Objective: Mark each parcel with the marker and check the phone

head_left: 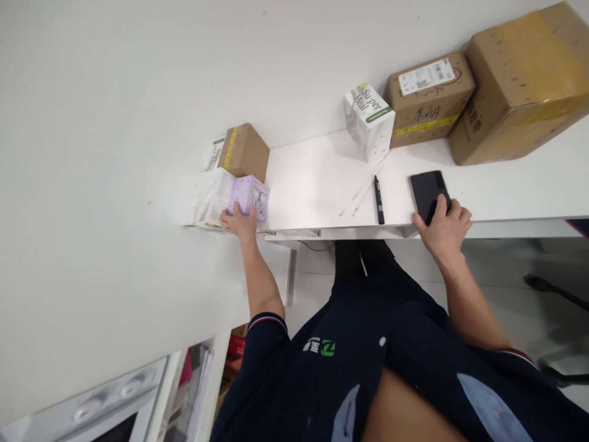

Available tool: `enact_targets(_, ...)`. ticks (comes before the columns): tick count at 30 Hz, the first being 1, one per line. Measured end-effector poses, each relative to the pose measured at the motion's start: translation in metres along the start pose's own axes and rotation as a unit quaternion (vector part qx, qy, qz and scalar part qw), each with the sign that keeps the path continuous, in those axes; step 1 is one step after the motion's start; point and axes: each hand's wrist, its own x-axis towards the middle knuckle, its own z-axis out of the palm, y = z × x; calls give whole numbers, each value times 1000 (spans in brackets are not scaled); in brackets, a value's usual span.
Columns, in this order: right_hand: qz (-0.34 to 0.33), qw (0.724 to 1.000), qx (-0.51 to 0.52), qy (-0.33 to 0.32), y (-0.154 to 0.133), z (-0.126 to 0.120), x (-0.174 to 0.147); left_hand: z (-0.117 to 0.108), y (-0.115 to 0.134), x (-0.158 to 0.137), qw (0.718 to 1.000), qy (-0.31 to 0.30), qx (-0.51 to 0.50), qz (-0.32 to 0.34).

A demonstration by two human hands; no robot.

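At the left end of the white desk, my left hand is on a small light purple box with a printed front. Its thumb and fingers are around the box's near edge, and a white box is right beside them. On the right, my right hand grips the near end of a flat black phone lying on the desk; its thumb is at the left edge, a finger on top. A black marker pen lies to the left of the phone.
Behind the purple box is a brown carton. Along the wall stand a white "Super Meal" box, a taped carton and a larger carton. A shelf with items is at lower left; black chair parts show at right.
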Motion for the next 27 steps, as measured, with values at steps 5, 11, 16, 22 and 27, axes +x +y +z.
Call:
enact_targets(5, 2, 1000, 1, 1, 0, 0, -1, -1, -1, 7, 1000, 6, -3, 10)
enact_targets(11, 7, 1000, 1, -6, -2, -1, -1, -6, -1, 10, 1000, 10, -16, 4)
enact_targets(16, 10, 1000, 6, -2, -3, -2, -1, -4, 3, 8, 995, -13, -92, 43)
enact_targets(22, 11, 1000, 7, -7, -3, -3, -1, -3, 21, -32, 979, -39, -159, 122)
enact_targets(27, 5, 1000, 9, -9, -2, -4, 0, -4, 42, -87, 935, -113, -235, 242)
